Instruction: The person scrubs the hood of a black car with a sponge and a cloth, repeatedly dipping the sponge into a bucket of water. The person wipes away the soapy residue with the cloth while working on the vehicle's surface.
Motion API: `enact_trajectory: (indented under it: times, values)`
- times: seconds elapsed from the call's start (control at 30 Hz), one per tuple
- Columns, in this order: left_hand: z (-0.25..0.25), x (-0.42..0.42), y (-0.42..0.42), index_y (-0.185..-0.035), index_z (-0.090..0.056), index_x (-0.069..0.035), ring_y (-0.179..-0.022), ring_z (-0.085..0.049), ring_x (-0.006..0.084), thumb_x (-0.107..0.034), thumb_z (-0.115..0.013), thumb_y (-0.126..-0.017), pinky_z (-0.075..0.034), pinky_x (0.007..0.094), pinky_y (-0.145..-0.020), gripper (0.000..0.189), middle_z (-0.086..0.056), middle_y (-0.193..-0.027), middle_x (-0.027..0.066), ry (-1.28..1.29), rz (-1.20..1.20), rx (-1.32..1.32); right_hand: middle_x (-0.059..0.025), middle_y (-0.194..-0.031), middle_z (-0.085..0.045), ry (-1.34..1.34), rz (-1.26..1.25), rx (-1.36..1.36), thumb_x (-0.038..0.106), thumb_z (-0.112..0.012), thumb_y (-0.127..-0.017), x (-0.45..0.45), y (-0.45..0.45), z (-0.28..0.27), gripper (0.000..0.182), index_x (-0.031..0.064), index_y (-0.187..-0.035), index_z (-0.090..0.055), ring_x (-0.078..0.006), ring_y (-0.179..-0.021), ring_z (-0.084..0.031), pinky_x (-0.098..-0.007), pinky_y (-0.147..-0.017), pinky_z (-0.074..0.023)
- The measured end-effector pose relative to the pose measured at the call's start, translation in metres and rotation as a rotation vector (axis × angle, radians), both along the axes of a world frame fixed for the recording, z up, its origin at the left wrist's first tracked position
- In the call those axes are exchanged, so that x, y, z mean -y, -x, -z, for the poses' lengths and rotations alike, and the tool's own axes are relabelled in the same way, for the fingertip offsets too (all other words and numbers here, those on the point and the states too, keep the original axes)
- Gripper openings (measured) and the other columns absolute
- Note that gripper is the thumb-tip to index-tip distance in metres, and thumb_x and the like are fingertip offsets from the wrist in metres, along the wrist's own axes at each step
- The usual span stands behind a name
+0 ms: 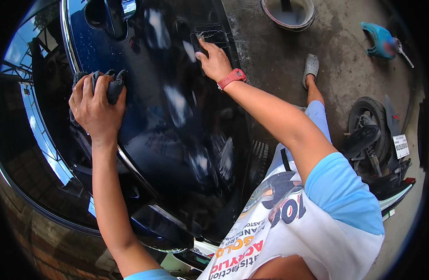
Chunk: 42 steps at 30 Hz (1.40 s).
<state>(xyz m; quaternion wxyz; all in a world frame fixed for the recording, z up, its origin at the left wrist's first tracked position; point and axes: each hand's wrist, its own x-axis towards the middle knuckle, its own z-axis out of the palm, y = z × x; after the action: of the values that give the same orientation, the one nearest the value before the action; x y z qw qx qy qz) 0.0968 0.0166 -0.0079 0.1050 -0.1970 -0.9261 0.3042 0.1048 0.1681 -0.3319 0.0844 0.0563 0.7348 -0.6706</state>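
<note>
The dark blue car door (141, 87) fills the space before me, with whitish dull patches (178, 105) along its panel. My left hand (99, 105) grips a bunched dark grey cloth (115, 89) at the lower edge of the window, by the chrome trim (69, 42). Farther down the panel, my right hand (214, 59) presses a dark flat pad (194, 43) against the paint; its palm hides part of the pad. Thin pale streaks of wet residue (214, 31) run beside it. A red watch (232, 78) is on that wrist.
A bucket of cloudy liquid (288, 26) stands on the concrete floor (270, 70). To the right are a turquoise plastic part (377, 40) and a motorcycle's rear wheel (377, 119). The door handle (113, 17) and side mirror (162, 224) stick out from the car.
</note>
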Motion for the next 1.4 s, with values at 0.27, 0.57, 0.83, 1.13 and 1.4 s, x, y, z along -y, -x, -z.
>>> enact_trajectory:
  times: [0.27, 0.57, 0.83, 1.13, 1.4]
  values:
    - [-0.001, -0.002, -0.001, -0.105, -0.077, -0.013, -0.124, -0.069, 0.0315, -0.026, -0.090, -0.080, -0.049, 0.0492, -0.107, 0.030, -0.077, -0.114, 0.0057, -0.016, 0.011, 0.014, -0.0210, -0.147, -0.064, -0.025, -0.026, -0.148, 0.016, -0.070, -0.099, -0.011, -0.052, -0.021, 0.054, 0.0033, -0.151, -0.061, -0.0380, -0.137, -0.058, -0.0469, -0.119, -0.0417]
    - [-0.001, 0.002, -0.006, -0.104, -0.077, -0.014, -0.123, -0.069, 0.0320, -0.026, -0.089, -0.082, -0.050, 0.0491, -0.106, 0.028, -0.078, -0.115, 0.0071, 0.005, -0.011, 0.011, -0.0236, -0.151, -0.061, 0.064, -0.054, -0.120, 0.021, -0.073, -0.099, -0.006, -0.072, -0.032, 0.054, 0.0076, -0.150, -0.064, -0.0403, -0.138, -0.058, -0.0470, -0.121, -0.0406]
    - [0.001, 0.000, 0.000, -0.104, -0.077, -0.014, -0.123, -0.069, 0.0317, -0.027, -0.090, -0.082, -0.051, 0.0486, -0.105, 0.029, -0.078, -0.115, 0.0065, 0.001, 0.012, 0.003, -0.0188, -0.149, -0.065, 0.008, 0.006, 0.036, 0.023, -0.075, -0.098, 0.004, 0.008, -0.013, 0.052, 0.0073, -0.147, -0.066, -0.0382, -0.138, -0.061, -0.0455, -0.119, -0.0455]
    - [0.000, -0.001, 0.004, -0.104, -0.077, -0.014, -0.123, -0.069, 0.0309, -0.028, -0.090, -0.083, -0.051, 0.0476, -0.105, 0.029, -0.078, -0.114, 0.0048, 0.021, 0.030, -0.004, -0.0180, -0.144, -0.069, -0.065, 0.046, 0.007, 0.025, -0.075, -0.097, 0.005, 0.041, -0.009, 0.052, 0.0069, -0.145, -0.067, -0.0376, -0.135, -0.063, -0.0472, -0.117, -0.0486]
    - [0.001, 0.002, -0.006, -0.105, -0.077, -0.014, -0.123, -0.069, 0.0307, -0.028, -0.089, -0.083, -0.051, 0.0481, -0.105, 0.028, -0.078, -0.115, 0.0055, 0.015, -0.004, 0.008, -0.0174, -0.147, -0.065, 0.002, 0.017, -0.186, 0.028, -0.075, -0.098, 0.003, -0.010, -0.046, 0.054, 0.0120, -0.149, -0.065, -0.0382, -0.136, -0.061, -0.0475, -0.117, -0.0485]
